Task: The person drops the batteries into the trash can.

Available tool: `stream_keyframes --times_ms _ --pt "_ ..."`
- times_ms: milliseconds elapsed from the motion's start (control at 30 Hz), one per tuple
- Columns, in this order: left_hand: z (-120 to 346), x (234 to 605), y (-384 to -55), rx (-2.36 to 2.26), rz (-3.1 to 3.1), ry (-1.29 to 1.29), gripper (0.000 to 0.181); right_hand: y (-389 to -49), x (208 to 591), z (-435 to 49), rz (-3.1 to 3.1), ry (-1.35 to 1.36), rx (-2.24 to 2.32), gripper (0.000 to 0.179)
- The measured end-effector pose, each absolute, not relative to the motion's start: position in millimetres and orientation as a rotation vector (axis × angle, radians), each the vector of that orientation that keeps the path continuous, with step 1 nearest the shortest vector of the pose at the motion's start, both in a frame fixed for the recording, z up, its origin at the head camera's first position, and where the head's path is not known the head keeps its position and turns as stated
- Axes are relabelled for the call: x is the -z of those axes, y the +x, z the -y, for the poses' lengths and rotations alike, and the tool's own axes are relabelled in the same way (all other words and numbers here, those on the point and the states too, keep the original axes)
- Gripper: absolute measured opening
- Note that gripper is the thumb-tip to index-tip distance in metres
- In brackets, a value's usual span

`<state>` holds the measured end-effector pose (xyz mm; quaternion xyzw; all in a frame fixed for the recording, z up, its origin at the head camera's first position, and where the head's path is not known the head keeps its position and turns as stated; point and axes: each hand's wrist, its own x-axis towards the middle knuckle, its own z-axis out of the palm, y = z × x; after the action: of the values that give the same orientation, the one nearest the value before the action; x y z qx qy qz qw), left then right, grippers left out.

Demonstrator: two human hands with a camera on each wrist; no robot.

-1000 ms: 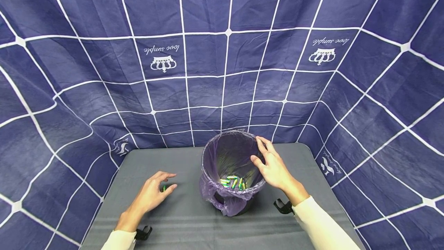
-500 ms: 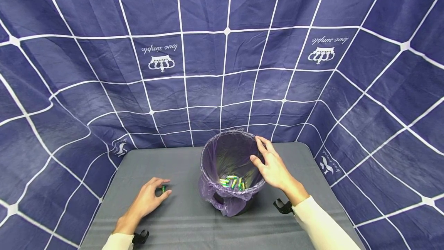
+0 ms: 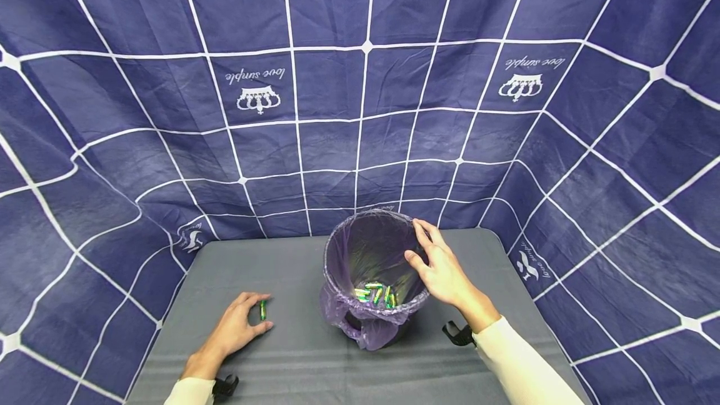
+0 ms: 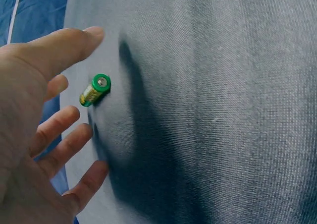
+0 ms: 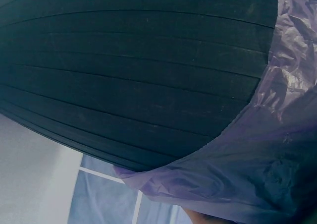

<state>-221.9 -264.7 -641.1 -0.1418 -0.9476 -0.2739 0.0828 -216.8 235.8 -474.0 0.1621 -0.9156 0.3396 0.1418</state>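
A single green-and-gold battery (image 3: 263,310) lies on the grey table at the left. My left hand (image 3: 236,328) curves loosely around it, thumb and fingers spread to either side. In the left wrist view a gap shows between the battery (image 4: 94,91) and the spread fingers (image 4: 67,147). My right hand (image 3: 444,272) rests on the right rim of a dark trash can (image 5: 138,75), its fingers fairly straight along the edge. A purple plastic bag (image 3: 374,329) lines the can and folds over its rim. Several similar batteries (image 3: 378,295) lie at the bottom inside.
The grey table (image 3: 298,367) carries the can near its middle. A blue cloth (image 3: 332,86) with white grid lines hangs behind and along both sides. Black straps (image 3: 458,333) sit at both wrists.
My left hand has shifted slightly left and down, and more of the battery shows between thumb and fingers. My right hand stays on the trash can's rim. The head view has shifted slightly.
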Motion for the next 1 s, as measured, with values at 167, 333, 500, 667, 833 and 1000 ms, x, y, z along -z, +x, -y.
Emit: stream_keyframes --times_ms 167,333,500,667,833,1000 --pt "268.7 645.3 -225.2 0.826 2.881 -0.421 0.074 -217.1 473.8 -236.2 2.642 0.468 -0.987 0.074" --pt "269.8 647.7 -225.9 0.805 2.907 -0.416 0.072 -216.9 473.9 -236.2 2.637 0.476 -0.978 0.074" --pt "271.1 650.6 -226.1 0.784 2.887 -0.437 0.063 -217.0 473.2 -235.4 2.631 0.476 -0.975 0.073" --pt "272.0 652.3 -226.2 0.768 2.862 -0.448 0.056 -216.6 472.2 -234.9 2.638 0.472 -0.972 0.073" --pt "271.5 651.7 -225.8 0.759 2.851 -0.443 0.052 -216.4 471.9 -235.0 2.642 0.467 -0.981 0.074" --pt "271.1 650.9 -225.9 0.748 2.838 -0.444 0.049 -216.5 472.0 -235.3 2.642 0.47 -0.981 0.074"
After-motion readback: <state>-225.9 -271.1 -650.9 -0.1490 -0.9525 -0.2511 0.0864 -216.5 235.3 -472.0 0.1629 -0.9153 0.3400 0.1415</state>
